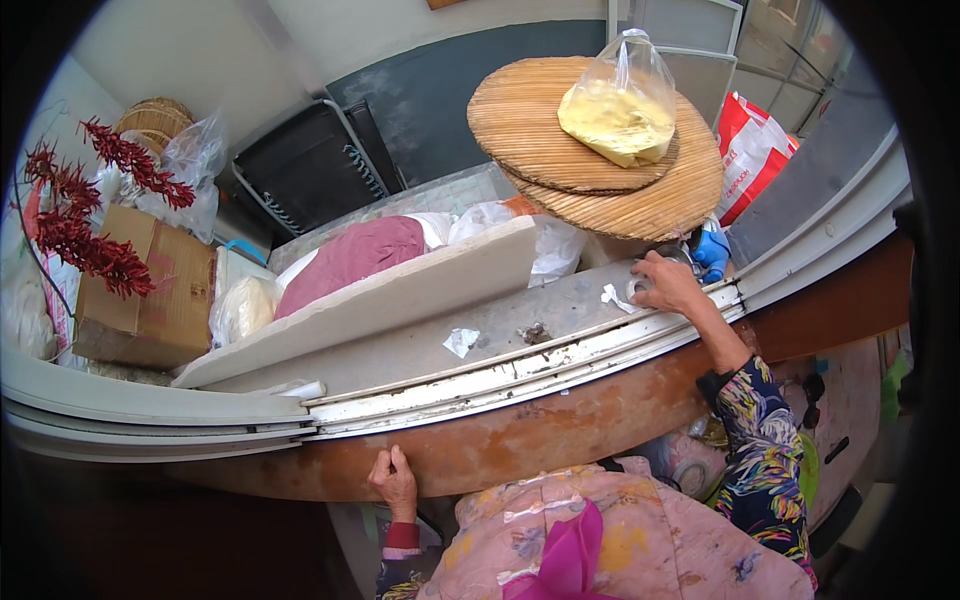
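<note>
My right hand reaches over the window track, its fingers closed round a small, pale, ring-like thing that looks like a roll of tape. A crumpled white scrap of paper lies beside the fingertips. Just behind this hand are a blue plastic bottle and a greyish round thing, partly hidden by the hand. My left hand is curled into a fist on the front edge of the brown wooden sill; nothing shows in it.
Beyond the white window track lies another paper scrap. A pale slab leans there. Two round slatted lids carry a bag of yellow stuff. Left are a cardboard box and hanging dried red chillies.
</note>
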Tool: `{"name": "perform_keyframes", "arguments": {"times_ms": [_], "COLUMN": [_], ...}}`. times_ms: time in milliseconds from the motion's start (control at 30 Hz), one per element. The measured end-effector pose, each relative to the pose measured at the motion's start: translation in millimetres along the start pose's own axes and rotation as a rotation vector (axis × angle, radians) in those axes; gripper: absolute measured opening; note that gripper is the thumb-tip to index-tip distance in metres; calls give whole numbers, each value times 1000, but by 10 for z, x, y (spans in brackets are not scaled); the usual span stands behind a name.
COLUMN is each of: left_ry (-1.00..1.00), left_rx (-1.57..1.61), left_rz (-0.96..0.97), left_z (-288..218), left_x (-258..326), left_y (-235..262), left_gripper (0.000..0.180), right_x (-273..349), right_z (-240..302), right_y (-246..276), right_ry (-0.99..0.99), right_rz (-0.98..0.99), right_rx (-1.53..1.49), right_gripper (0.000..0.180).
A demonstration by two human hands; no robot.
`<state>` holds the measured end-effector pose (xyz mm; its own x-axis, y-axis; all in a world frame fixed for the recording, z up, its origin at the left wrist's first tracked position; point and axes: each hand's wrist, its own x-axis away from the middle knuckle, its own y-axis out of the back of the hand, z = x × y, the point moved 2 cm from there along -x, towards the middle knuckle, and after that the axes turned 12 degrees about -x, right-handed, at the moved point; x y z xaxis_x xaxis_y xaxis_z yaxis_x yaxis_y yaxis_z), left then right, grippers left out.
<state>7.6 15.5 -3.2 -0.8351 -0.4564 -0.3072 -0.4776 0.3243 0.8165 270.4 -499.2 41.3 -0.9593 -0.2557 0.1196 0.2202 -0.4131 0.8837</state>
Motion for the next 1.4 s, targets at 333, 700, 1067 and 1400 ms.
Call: {"name": "perform_keyframes", "arguments": {"times_ms": [333, 700, 1067, 1400], "left_ry": [12, 6, -20, -18], "left_rx": [48, 25, 19, 8], "left_rz": [3, 4, -21, -15], "left_z": [11, 99, 53, 54], "left_x": [10, 27, 5, 2], "left_y": [-31, -92, -86, -77], "left_gripper": [39, 37, 40, 40], "right_x": [19, 108, 91, 127], "right_z": [-143, -933, -1087, -1039], "right_y": [86, 598, 721, 743], "right_ry": [-37, -113, -130, -118], "right_rz": [-154, -508, -280, -292], "right_rx": [-165, 101, 147, 169], "right_gripper": [24, 13, 23, 28]}}
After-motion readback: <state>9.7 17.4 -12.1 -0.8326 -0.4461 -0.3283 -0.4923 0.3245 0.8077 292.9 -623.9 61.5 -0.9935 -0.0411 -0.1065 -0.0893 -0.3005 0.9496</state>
